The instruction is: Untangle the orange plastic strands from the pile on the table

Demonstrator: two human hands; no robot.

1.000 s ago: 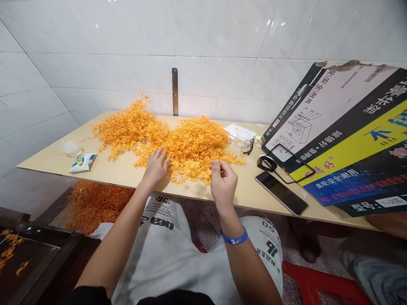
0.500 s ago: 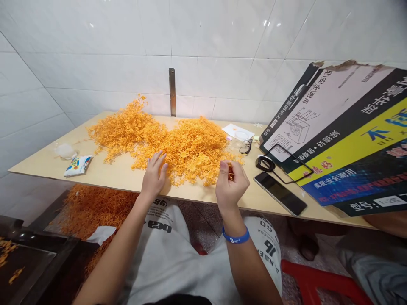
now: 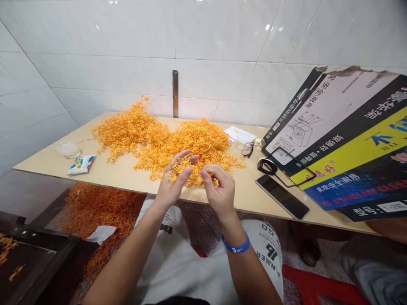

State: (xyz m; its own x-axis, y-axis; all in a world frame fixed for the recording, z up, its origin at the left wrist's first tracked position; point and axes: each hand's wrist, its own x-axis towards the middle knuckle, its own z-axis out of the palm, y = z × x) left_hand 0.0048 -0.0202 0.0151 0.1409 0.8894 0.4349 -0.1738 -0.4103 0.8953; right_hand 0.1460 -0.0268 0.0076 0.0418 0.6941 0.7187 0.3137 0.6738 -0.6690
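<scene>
A heap of orange plastic flower pieces (image 3: pixel 203 140), thin and branching, spreads over the wooden table. In front of the heap, my left hand (image 3: pixel 170 184) curls loosely around a spiky orange flower piece (image 3: pixel 178 166), the thumb and fingers on either side of it. Close by on the right, my right hand (image 3: pixel 221 188) is closed, thumb against the index finger, with orange bits showing within its fingers. More orange strands lie between the two hands; which hand holds them I cannot tell.
A phone (image 3: pixel 282 197), a black watch (image 3: pixel 267 166) and eyeglasses (image 3: pixel 248 149) lie to the right, beside a big printed cardboard (image 3: pixel 343 144). A small packet (image 3: pixel 81 164) sits at left. Darker orange pieces (image 3: pixel 101 212) are piled below the table.
My left hand has lifted off the heap's edge and moved right, now around a flower piece. My right hand has shifted left, bringing the hands close together. The view has tilted slightly.
</scene>
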